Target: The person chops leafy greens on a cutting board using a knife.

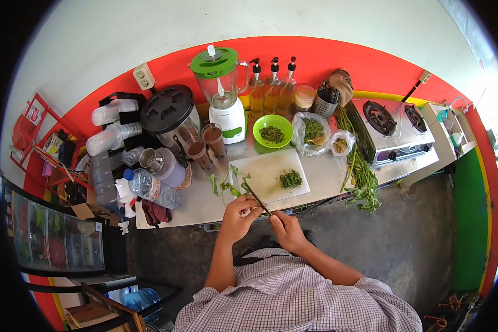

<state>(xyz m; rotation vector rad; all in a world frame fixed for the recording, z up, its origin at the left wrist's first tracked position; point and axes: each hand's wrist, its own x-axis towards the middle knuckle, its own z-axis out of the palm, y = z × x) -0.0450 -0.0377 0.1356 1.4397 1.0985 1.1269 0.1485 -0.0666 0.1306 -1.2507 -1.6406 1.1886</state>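
Note:
My right hand (288, 232) is closed around the handle end of a knife (260, 203), whose dark narrow blade points up and left. Close beside the blade, my left hand (239, 218) pinches a green leafy stem (246, 181); its lower part is hidden by the fingers. Both hands are in front of the white cutting board (260, 169), near the counter's front edge. A small heap of chopped greens (290, 178) lies on the board's right side. More leafy sprigs (222, 185) lie over its left edge.
Behind the board stand a green bowl (273, 131) of chopped greens, a blender (221, 94), and plastic bags (311, 133) of food. Long leafy stalks (362, 171) hang over the counter edge beside the gas stove (395, 130). Brown drinks (198, 152) and a water bottle (151, 188) stand left.

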